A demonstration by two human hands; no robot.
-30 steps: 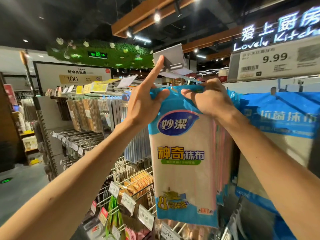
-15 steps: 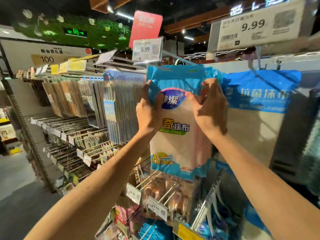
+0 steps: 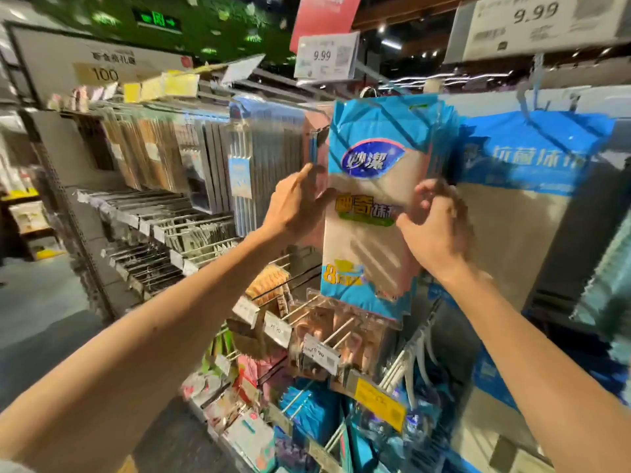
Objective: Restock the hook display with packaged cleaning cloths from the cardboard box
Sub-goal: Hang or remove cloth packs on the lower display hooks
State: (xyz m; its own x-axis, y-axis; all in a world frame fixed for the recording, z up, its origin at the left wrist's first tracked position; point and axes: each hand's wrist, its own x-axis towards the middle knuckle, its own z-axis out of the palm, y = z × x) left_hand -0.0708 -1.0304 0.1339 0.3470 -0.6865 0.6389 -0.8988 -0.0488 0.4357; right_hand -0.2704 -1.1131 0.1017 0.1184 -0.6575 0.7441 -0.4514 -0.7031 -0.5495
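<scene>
as the cloth pack point(image 3: 370, 244) hangs hooked, square it gently: left hand point(image 3: 294, 209) slack-fingered at 9 o'clock, right hand point(image 3: 434, 231) at 3, grip unclear.

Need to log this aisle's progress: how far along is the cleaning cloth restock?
Done: several cloth packs hang on the hook under the 9.99 tag. In hand: the left hand rests against the front pack at its left edge, and the right hand has curled fingers at its right edge; blur hides any grip. Left: the cardboard box is out of view, so remaining stock cannot be judged.
</scene>
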